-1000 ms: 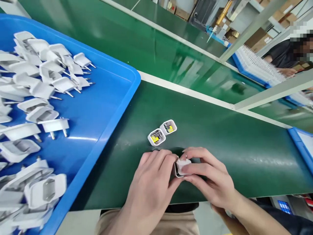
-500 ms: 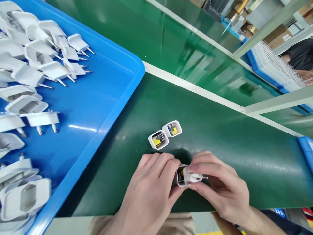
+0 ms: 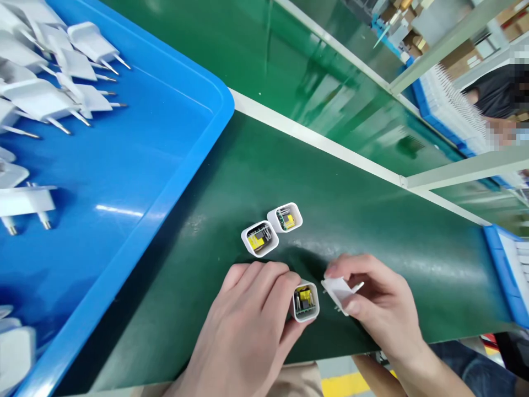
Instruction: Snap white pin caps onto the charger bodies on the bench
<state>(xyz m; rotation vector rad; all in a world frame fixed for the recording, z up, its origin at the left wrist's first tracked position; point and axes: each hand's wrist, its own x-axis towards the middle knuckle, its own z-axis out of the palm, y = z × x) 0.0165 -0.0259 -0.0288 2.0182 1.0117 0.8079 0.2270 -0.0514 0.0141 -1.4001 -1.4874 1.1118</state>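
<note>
My left hand [image 3: 256, 314] is closed around a white charger housing [image 3: 306, 318] near the table's front edge. Its open end faces up and shows yellow and black parts on a green circuit board. Just right of it, my right hand [image 3: 380, 298] pinches a white plug cover [image 3: 339, 291] with metal pins, tilted and apart from the housing. Beyond my left hand, two more open housings stand close together on the green table, a nearer one [image 3: 248, 248] and a farther one [image 3: 300, 222], both with electronics inside.
A blue tray [image 3: 185, 149] on the left carries several white plug covers [image 3: 39, 99]. A pale metal strip [image 3: 318, 140] crosses the table behind. At the right edge is another blue tray [image 3: 496, 264]. Past the frame bars, a person sits near rows of white pieces [image 3: 454, 105].
My right hand has drawn the plug cover away from the housing, to the right, and tilted it. The housing's opening now shows fully. The view has shifted slightly.
</note>
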